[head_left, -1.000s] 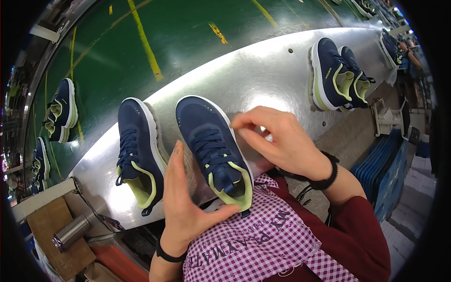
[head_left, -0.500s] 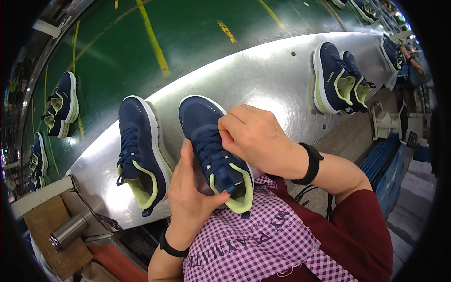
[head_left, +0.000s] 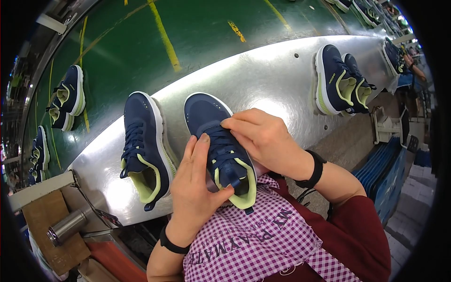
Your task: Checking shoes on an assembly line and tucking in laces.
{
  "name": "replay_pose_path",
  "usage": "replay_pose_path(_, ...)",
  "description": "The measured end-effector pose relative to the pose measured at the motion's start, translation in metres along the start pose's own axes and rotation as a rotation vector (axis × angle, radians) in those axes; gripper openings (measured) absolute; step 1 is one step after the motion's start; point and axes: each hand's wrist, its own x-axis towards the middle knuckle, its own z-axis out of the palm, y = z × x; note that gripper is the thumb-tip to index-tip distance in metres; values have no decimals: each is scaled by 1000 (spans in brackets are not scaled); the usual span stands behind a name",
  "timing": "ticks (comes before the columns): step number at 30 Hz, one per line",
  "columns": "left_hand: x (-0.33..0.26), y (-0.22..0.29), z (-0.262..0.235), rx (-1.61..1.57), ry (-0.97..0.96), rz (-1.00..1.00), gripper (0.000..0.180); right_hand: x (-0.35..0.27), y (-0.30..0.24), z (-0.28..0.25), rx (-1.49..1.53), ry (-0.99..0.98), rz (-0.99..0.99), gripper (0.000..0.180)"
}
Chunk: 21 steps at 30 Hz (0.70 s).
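Observation:
A navy sneaker with a lime lining (head_left: 213,129) lies on the metal table (head_left: 277,80), heel toward me. My left hand (head_left: 195,188) grips its left side at the heel and collar, thumb by the tongue. My right hand (head_left: 263,138) rests on top of the laces, fingertips pinching them near the lower eyelets. The matching sneaker (head_left: 141,145) lies just left of it, untouched.
Another navy pair (head_left: 340,82) sits at the table's right end. More pairs (head_left: 66,96) lie on the green belt (head_left: 141,47) to the left. A metal cylinder (head_left: 66,226) rests on a cardboard box (head_left: 47,225) at lower left. Blue crates (head_left: 385,174) stand at right.
My right hand has moved left from beside the sneaker onto its laces. My left hand has slid up along the shoe's side.

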Motion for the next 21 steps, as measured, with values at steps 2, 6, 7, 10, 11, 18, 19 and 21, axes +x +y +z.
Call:
replay_pose_path(2, 2, 0, -3, 79, -44, 64, 106, 4, -4, -4, -135, -77, -96, 23)
replay_pose_path(6, 4, 2, 2, -13, 161, 33, 101, 3, -2, -5, -84, -84, 14, 31)
replay_pose_path(7, 4, 2, 4, -42, 266, 38, 99, 1, -3, -5, -102, -82, -18, 35)
replay_pose_path(10, 9, 3, -10, 123, -83, 77, 89, -4, -6, -5, -177, -124, -56, 41)
replay_pose_path(11, 9, 3, -12, 128, -72, 73, 89, -5, -8, -5, -233, -165, -61, 43)
replay_pose_path(18, -11, 4, -39, 163, -9, 171, 76, -20, -10, -23, 198, -129, 220, 39)
replay_pose_path(19, -25, 0, -48, 153, 51, 153, 74, -29, -8, -28, 195, -129, 218, 39)
replay_pose_path(21, -46, -3, -62, 155, 119, 126, 72, -40, -2, -29, 267, -213, -117, 54)
